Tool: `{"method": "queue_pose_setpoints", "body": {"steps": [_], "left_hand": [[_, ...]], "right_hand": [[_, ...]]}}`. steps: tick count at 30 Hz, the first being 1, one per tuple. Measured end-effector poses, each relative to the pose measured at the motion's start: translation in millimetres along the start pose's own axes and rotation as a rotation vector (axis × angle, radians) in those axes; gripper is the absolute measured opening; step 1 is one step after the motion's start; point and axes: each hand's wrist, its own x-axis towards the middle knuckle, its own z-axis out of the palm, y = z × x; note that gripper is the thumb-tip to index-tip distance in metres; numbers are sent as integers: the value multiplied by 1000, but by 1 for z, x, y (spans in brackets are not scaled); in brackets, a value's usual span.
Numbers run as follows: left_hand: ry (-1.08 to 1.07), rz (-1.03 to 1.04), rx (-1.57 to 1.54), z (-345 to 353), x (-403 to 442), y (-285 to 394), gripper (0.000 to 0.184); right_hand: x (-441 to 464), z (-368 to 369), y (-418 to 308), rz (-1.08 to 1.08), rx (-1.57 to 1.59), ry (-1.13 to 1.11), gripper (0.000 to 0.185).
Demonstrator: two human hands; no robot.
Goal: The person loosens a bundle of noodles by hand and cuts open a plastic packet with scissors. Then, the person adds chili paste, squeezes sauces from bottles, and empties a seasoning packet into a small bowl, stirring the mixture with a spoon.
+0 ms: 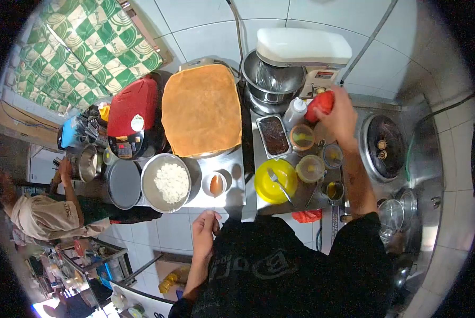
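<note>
My right hand is wrapped round a red bottle at the back of the right counter, beside a white squeeze bottle. In front of it stand round tubs, a metal tray of dark filling and a yellow-green plate with a fork. My left hand is closed near the counter's front edge, its fingers pressed together; what it holds, if anything, is hidden. Beyond it are a small white cup with orange contents and a bowl of white crumbly food.
A stand mixer with a steel bowl is at the back. A large orange-brown flat sheet lies left of it. Further left are a red appliance and a dark round pan. Another person works at far left; a wok is right.
</note>
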Motion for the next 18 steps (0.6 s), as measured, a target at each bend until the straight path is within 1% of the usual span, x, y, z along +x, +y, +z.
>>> {"method": "queue_pose_setpoints", "body": {"steps": [1,2,4,5,7,8,10,11,12,14,15,16,18], "left_hand": [[3,-3,8,2,-2,6,33],[4,-8,18,3,-2,10,32],[-17,4,27,-2,-1,9,31],[-19,9,33,-4,-1,9,33],[-20,-17,79,-7,0,10,36],[-1,-29,73,-9,1,11,36],[-66,3,107,-14,3,9,36],[-94,-8,99,-17,5,6,36],[-64,-17,74,-18,5,6,36],[-108,-42,-19,-20,3,8,30],[-123,3,-27,-24,4,3,30],[-97,-3,-51,-26,4,1,30],[-90,13,9,-29,2,-1,31]], "right_hand": [[4,-23,-12,71,-50,11,71],[9,-45,-15,73,-58,1,71],[20,-82,-14,1,-27,-127,56],[23,-94,-20,5,-34,-136,56],[25,-108,-34,-230,98,-295,48],[24,-106,-46,-239,107,-314,48],[19,-90,-79,-250,187,-668,46],[16,-83,-97,-86,250,-767,43],[10,-77,-106,-115,247,-795,43],[-5,-65,-115,433,1019,-519,50],[-18,-55,-116,506,1214,-505,70],[-34,-42,-125,494,1206,-542,70],[-63,-16,-153,403,1683,-633,93]]}}
